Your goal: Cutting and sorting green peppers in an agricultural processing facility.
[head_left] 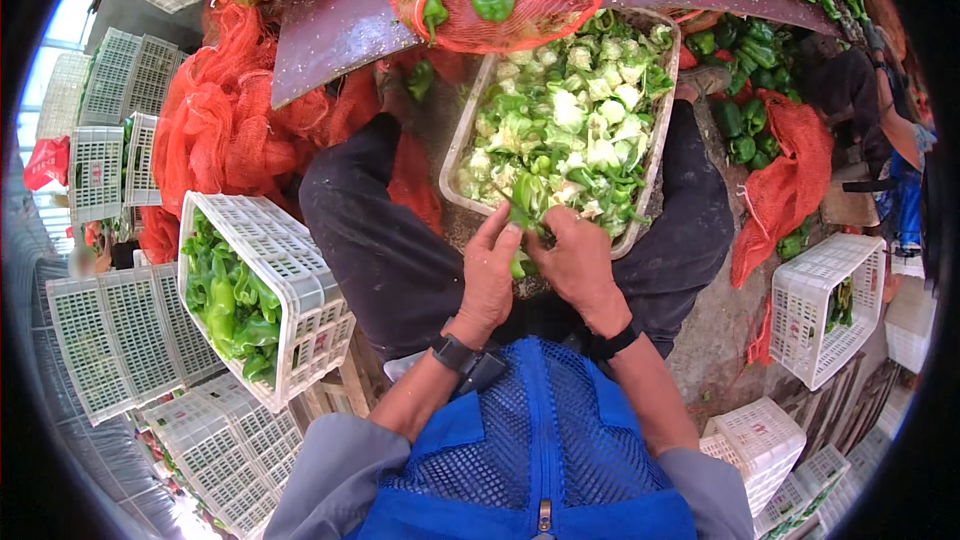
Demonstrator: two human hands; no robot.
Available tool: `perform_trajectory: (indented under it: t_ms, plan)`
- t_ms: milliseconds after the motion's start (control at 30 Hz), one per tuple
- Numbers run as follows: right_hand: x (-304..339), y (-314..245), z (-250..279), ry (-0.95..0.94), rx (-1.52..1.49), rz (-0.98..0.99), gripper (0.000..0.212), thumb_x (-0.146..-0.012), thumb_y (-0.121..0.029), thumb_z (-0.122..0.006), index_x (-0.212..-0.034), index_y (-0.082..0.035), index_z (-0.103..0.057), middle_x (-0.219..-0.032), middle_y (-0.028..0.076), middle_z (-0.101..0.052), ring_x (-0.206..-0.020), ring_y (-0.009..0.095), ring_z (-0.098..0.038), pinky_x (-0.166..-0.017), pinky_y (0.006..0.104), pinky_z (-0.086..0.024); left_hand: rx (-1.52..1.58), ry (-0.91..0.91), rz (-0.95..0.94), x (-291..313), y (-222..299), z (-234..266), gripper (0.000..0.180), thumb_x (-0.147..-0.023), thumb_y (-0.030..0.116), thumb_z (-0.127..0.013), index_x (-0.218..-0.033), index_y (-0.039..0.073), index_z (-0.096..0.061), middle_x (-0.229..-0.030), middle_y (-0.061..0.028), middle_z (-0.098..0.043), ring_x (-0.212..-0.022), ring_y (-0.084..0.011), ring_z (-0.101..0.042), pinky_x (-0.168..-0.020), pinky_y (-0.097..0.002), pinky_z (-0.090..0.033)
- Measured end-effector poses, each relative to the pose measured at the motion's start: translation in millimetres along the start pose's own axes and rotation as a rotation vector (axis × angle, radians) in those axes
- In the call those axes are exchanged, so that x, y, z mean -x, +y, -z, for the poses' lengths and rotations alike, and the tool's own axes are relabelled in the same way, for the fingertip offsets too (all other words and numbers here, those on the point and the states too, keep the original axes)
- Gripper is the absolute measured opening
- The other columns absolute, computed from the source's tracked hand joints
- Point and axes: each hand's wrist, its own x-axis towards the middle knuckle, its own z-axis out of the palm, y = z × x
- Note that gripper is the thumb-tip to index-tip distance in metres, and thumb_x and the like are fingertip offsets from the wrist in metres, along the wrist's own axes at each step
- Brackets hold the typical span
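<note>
Green pepper (pixel 531 196): held over near edge of white tray (pixel 462 128), pinched in grip of left hand (pixel 488 275) and right hand (pixel 577 260). Judged at coring or trimming step; probably called next for steady hold and careful pull.

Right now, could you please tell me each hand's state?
Left hand: closed, pinching a glossy green pepper piece.
Right hand: curled beside it; grip cannot be told.

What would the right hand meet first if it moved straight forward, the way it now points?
The right hand would probably meet the green pepper first, which it seems to touch; depth is unclear.
</note>
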Motion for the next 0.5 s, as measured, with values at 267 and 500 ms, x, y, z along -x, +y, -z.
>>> perform_trajectory:
  t_ms: [267, 500]
  plan:
    - [-7.1, 15.6, -2.4, 0.248, -0.133, -0.207, 0.017, -0.090, -0.017, -0.075, -0.086, -0.004, -0.064, -0.076, 0.019, -0.069, -0.068, 0.043, -0.069, -0.063, 0.0516, -0.055, -0.048, -0.012, 0.077, -0.6, -7.0, -5.6, 0.048, -0.108, 0.015, -0.060, -0.150, -0.008, -0.055, -0.137, -0.0101, -0.067, -0.123, -0.0132, -0.061, -0.106, -0.0280, -0.048]
    - [-11.6, 10.9, 9.8, 0.216, -0.171, -0.069, 0.025, -0.087, -0.015, -0.078, -0.104, -0.005, -0.064, -0.097, 0.021, -0.072, -0.084, 0.044, -0.071, -0.071, 0.0532, -0.056, -0.001, -0.001, 0.090, -3.2, -11.4, -1.3, 0.047, -0.109, 0.016, -0.059, -0.149, -0.007, -0.056, -0.134, -0.0096, -0.068, -0.119, -0.0138, -0.063, -0.104, -0.0291, -0.050]
